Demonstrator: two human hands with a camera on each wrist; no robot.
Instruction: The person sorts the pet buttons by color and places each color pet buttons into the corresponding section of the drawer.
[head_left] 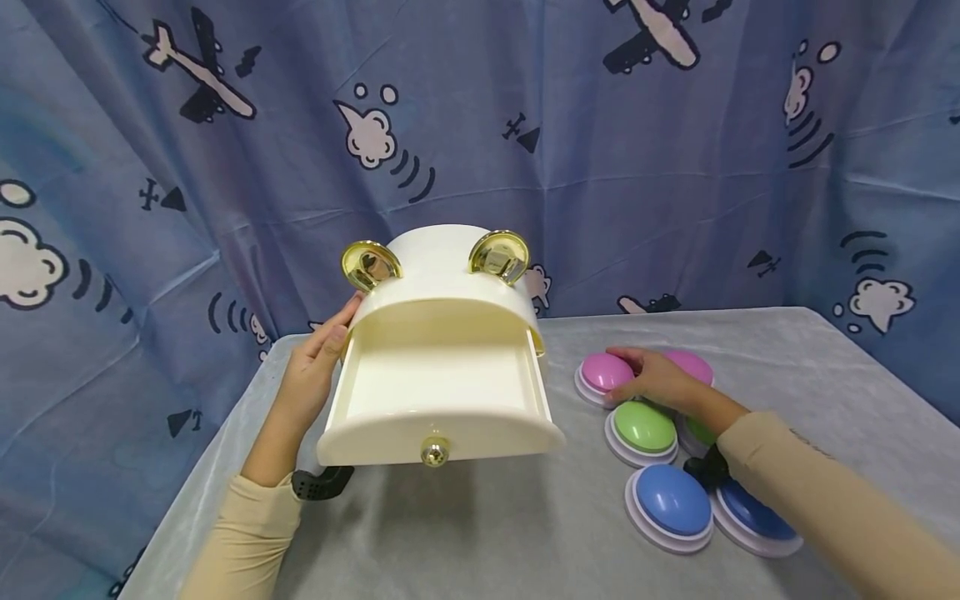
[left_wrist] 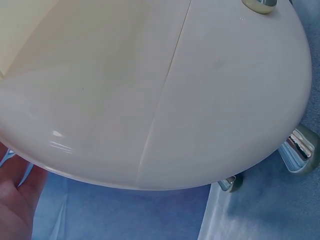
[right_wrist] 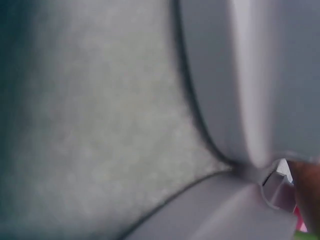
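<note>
A cream-white drawer box (head_left: 442, 267) with two gold discs on top stands at centre, its drawer (head_left: 442, 375) pulled out, showing a bare floor and a gold knob (head_left: 434, 452). My left hand (head_left: 311, 371) lies against the box's left side, fingers nearly straight; in the left wrist view, the fingers (left_wrist: 17, 187) touch the curved white shell. At right, my right hand (head_left: 660, 381) grips a pink dome button (head_left: 606, 372) with a white base, thumb on the near side and fingers on the far side. The right wrist view shows mostly blurred pale bases (right_wrist: 215, 210).
Close to the right hand sit a second pink button (head_left: 690, 365), a green button (head_left: 643, 427) and a blue button (head_left: 675, 500). Another green one and another blue one (head_left: 757, 512) are partly hidden by the right arm. Behind the grey tabletop (head_left: 510, 533) hangs a patterned blue curtain (head_left: 465, 108).
</note>
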